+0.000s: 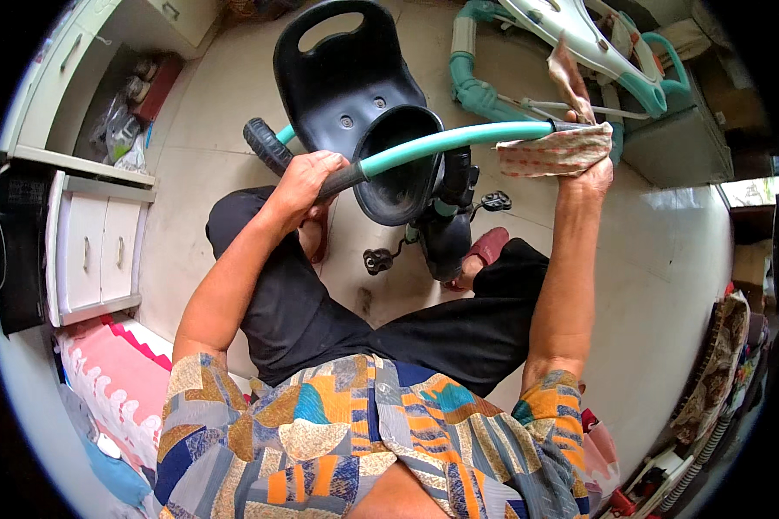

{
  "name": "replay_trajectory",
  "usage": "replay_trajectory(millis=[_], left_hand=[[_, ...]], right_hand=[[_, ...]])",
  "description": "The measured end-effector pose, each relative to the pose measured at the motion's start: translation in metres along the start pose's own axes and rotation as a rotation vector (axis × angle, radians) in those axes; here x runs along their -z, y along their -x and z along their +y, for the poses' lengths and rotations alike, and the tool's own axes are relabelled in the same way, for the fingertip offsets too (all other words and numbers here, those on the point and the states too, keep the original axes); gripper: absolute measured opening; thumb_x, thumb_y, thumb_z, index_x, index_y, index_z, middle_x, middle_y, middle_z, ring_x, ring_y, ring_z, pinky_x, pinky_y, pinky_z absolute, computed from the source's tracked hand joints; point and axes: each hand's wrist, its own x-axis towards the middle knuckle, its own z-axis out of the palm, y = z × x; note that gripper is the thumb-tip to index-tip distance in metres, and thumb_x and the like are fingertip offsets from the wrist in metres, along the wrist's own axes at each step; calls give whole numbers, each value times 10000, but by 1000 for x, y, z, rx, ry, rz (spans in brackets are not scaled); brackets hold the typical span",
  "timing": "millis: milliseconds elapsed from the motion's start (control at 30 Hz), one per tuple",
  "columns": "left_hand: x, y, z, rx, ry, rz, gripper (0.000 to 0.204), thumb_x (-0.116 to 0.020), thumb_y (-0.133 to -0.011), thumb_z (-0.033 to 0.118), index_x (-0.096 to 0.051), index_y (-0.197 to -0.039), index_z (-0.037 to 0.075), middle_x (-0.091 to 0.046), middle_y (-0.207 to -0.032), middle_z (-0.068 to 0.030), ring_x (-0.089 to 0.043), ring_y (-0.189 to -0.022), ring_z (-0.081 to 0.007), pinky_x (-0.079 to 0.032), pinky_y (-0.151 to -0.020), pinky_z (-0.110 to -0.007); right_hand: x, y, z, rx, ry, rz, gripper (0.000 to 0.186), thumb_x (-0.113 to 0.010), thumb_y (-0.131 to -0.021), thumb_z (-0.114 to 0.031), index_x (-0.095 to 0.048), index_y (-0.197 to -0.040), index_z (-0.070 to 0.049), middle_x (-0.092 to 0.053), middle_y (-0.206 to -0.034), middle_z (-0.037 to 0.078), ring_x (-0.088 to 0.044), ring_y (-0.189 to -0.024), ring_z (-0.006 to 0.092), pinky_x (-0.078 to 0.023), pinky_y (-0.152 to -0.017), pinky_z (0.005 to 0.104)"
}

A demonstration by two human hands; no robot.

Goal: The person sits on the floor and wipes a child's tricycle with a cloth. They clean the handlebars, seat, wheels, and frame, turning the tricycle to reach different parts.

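Left hand (307,177): fist wrapped around the dark grip at the left end of the teal bar (454,138), knuckles up, holding it firmly.

Right hand (590,160): fingers folded over a patterned cloth (556,149), pressing it around the bar's right end. A loose tail of cloth sticks up toward 12 o'clock from the hand.

Bar: long axis runs roughly 9 to 3 o'clock between the two hands, rising slightly to the right and bowed by the lens. From the right hand, the bare teal length lies toward 9 o'clock; from the left hand, toward 3. The cloth hand is at the far right end, so the whole uncovered span sits between the hands; the left hand only steadies.

Outward: the bar belongs to a small tricycle, with a black seat (342,73) at 12 o'clock behind the bar, and a pedal (377,259) at 6 o'clock below it, between the person's knees. Another teal-and-white frame (580,43) lies at 1 o'clock on the floor. White cabinet (95,251) at 9 o'clock.
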Motion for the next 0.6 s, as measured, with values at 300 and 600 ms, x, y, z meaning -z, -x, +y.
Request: replay_trajectory(millis=[300, 600], left_hand=[[-6, 1, -3, -25, -3, 48, 285, -481, -998, 257, -637, -1000, 19, -554, -600, -34, -374, -336, -64, -287, -319, -213], [-6, 1, -7, -22, -26, 68, 301, -477, -1004, 273, -633, -1063, 23, -568, -640, -45, -438, -394, -73, -336, -349, -219]], right_hand=[[21, 59, 101, 156, 723, -493, 316, -595, -981, -215, -522, -1257, -80, -622, -1163, 90, -652, -996, 218, -561, -852, 389], [-35, 62, 47, 41, 359, -140, 201, -523, -930, 87, -517, -1113, 5, -675, -1057, 189, -685, -949, 280, -616, -797, 412]])
